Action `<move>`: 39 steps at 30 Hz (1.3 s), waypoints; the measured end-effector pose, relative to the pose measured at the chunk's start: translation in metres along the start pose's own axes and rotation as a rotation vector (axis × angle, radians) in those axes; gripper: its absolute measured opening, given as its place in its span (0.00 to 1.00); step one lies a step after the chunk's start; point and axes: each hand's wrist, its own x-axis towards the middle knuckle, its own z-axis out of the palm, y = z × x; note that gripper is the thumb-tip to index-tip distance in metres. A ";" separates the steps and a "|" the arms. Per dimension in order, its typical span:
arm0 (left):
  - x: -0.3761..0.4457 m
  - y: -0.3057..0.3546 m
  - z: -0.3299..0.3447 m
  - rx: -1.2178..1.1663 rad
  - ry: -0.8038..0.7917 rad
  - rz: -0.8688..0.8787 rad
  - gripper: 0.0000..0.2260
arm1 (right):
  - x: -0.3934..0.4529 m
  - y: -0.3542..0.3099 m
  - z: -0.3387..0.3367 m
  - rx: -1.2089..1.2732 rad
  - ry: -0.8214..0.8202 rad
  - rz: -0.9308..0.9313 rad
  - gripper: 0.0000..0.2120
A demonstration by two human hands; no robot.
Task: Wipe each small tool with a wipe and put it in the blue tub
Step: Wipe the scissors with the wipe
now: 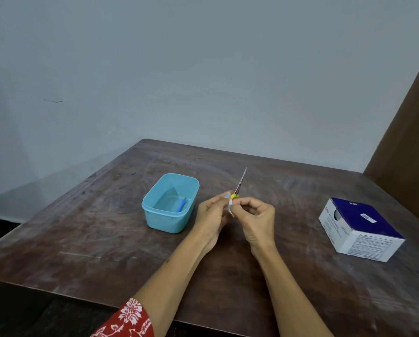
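So both hands are up together over the middle of the brown table (106, 239), basically touching each other. The left hand (212, 215) and the right hand (258, 218) are both pinched onto the same small pair of scissors (238, 188), yellow handles tucked right between the fingertips, metal blades poking up and away toward the wall, tilted a bit to the right. There's a white wipe (230, 206) squeezed in between the two hands just under the yellow part, hanging down a little. Can't really tell which hand is doing the holding of the wipe, looks like both are on it.

The blue tub (154, 215) sits just to the left of the left hand, near but not touching. One tool with a blue handle (181, 206) is lying inside it, against the right side of the bottom.

Way off to the right there's a blue and white box (360, 229), well apart from the hands
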 end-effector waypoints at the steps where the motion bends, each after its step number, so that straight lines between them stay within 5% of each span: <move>1: -0.001 0.001 0.000 -0.014 -0.003 -0.013 0.09 | 0.000 0.000 0.000 0.008 -0.007 0.004 0.08; 7: -0.001 0.001 -0.001 -0.060 -0.030 -0.043 0.12 | 0.001 0.000 -0.001 0.008 0.095 0.021 0.08; 12: -0.003 0.002 -0.001 -0.067 -0.105 -0.104 0.14 | 0.003 0.006 -0.003 -0.490 0.234 -0.359 0.07; 19: -0.001 0.001 -0.003 -0.062 -0.088 -0.110 0.13 | 0.003 0.015 -0.002 -0.835 0.210 -0.504 0.03; 25: -0.003 0.001 -0.004 -0.083 -0.162 -0.144 0.13 | 0.005 0.015 -0.005 -0.914 0.342 -0.604 0.08; 39: -0.004 0.001 -0.004 -0.050 -0.171 -0.162 0.13 | 0.005 0.019 -0.004 -0.932 0.300 -0.609 0.06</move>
